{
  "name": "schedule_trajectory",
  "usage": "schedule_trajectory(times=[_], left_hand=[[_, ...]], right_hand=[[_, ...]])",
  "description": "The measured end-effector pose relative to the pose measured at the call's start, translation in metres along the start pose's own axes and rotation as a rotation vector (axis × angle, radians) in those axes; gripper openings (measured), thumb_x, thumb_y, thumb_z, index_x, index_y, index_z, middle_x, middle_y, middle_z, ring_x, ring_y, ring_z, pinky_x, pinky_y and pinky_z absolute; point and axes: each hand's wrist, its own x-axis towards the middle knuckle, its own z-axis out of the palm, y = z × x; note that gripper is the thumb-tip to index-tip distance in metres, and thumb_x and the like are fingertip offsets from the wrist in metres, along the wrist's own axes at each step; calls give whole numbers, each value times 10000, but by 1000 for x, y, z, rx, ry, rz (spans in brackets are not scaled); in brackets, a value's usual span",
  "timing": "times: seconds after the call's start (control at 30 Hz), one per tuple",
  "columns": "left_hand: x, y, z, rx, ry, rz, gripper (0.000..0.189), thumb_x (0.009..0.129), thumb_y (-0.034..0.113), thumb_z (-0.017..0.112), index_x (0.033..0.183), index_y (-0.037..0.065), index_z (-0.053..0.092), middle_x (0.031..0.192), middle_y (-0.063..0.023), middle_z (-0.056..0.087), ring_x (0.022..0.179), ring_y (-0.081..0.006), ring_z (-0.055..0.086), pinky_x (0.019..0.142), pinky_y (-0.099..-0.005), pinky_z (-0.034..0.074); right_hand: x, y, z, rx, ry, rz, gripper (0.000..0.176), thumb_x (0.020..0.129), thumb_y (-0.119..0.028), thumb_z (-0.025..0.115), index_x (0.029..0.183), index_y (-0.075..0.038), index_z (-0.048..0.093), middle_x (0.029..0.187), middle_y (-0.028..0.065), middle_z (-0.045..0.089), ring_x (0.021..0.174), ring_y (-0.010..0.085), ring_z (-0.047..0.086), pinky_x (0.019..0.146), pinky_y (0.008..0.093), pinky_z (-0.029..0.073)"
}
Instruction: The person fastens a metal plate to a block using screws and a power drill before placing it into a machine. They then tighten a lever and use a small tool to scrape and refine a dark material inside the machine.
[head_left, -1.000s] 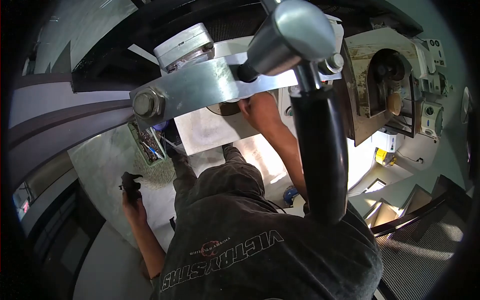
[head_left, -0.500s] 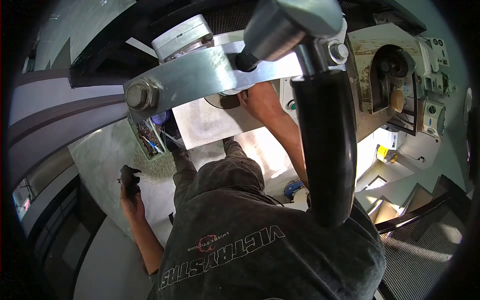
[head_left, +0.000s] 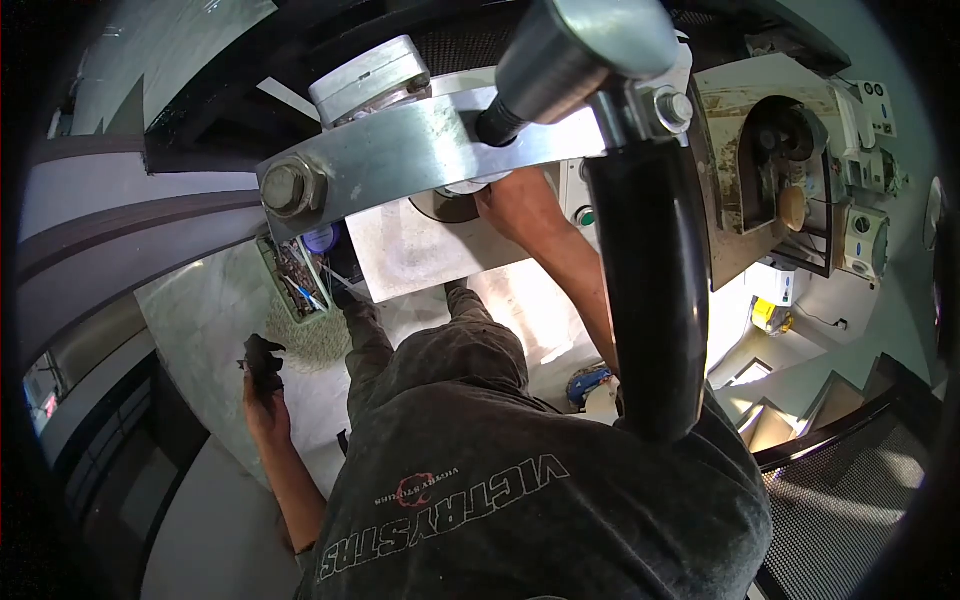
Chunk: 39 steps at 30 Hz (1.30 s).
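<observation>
My left hand (head_left: 266,412) is at the lower left, closed around a dark, crumpled object (head_left: 262,364), perhaps a cloth. Up at the machine, my right hand (head_left: 518,205) reaches beneath a thick metal bar (head_left: 400,150). Its fingers are hidden behind the bar, beside a round metal part (head_left: 462,188) over a dark opening in the pale machine table (head_left: 410,250). A large black handle (head_left: 655,290) hangs in front of my right forearm, below a metal cylinder head (head_left: 600,45).
An open tray of small tools (head_left: 298,282) lies left of the machine table. At the right stands another machine with a dark arched opening (head_left: 780,135). Control boxes (head_left: 866,240) are on the right wall. A black mesh panel (head_left: 850,500) is at lower right.
The view has shifted very slightly. Both hands stay in nearly the same places, with the dark object still in my left hand.
</observation>
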Motion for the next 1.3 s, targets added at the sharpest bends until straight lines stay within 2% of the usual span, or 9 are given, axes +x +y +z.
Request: schedule_trajectory(times=[0.17,0.33,0.4,0.67,0.73,0.93,1.03,1.1,1.3], left_hand=[[0,-1,2,-13,46,-5,321,972,243,553,1174,-5,571,1053,-97,649,907,-163,591,781,-280,455],[-2,1,4,-16,-17,9,328,970,243,561,1190,1,571,1077,-89,644,923,-165,588,781,-280,453],[-3,-1,5,-22,16,14,330,967,249,565,1187,3,573,1077,-87,645,924,-166,588,779,-279,452],[-3,-1,10,16,26,27,343,962,270,570,1184,8,578,1063,-80,652,932,-163,590,779,-275,448],[-1,0,3,-15,-15,-10,377,967,227,564,1266,2,522,1140,-108,613,950,-185,589,777,-287,471],[-3,-2,8,-36,43,-5,360,966,222,567,1257,13,532,1120,-106,621,939,-182,591,773,-285,474],[-1,-3,7,12,29,-4,331,966,271,566,1187,25,590,1083,-64,654,943,-153,587,782,-280,441],[1,-4,6,0,30,-8,330,965,267,570,1186,23,590,1083,-65,655,943,-152,587,782,-279,441],[3,-5,1,-9,-11,-8,339,961,256,577,1193,8,577,1076,-79,650,941,-155,587,784,-277,443]], right_hand=[[-1,5,8,-6,0,-12,152,749,-87,643,826,41,610,730,238,613,658,398,624,646,459,526],[1,9,10,13,28,-61,189,738,-89,660,860,45,608,773,243,618,690,400,629,668,466,525],[-1,7,8,17,-4,-8,218,729,-92,676,886,44,609,793,244,618,708,401,630,682,465,524],[-1,9,8,3,7,-30,193,736,-95,678,856,43,615,784,235,622,705,404,630,676,462,524],[-3,5,8,11,20,-9,182,738,-94,674,846,41,615,783,233,623,703,400,631,668,464,524],[-2,4,5,-30,6,-32,204,742,-116,679,862,39,623,780,223,625,692,394,630,680,470,522],[0,5,2,15,-60,-3,247,733,-124,685,901,45,621,808,229,616,733,399,622,723,470,514],[1,6,1,-23,-21,-88,293,725,-126,690,950,45,617,873,237,612,799,406,613,774,469,499],[2,2,-3,-16,-66,-14,315,718,-112,688,990,31,618,932,240,608,856,408,602,805,467,485]])
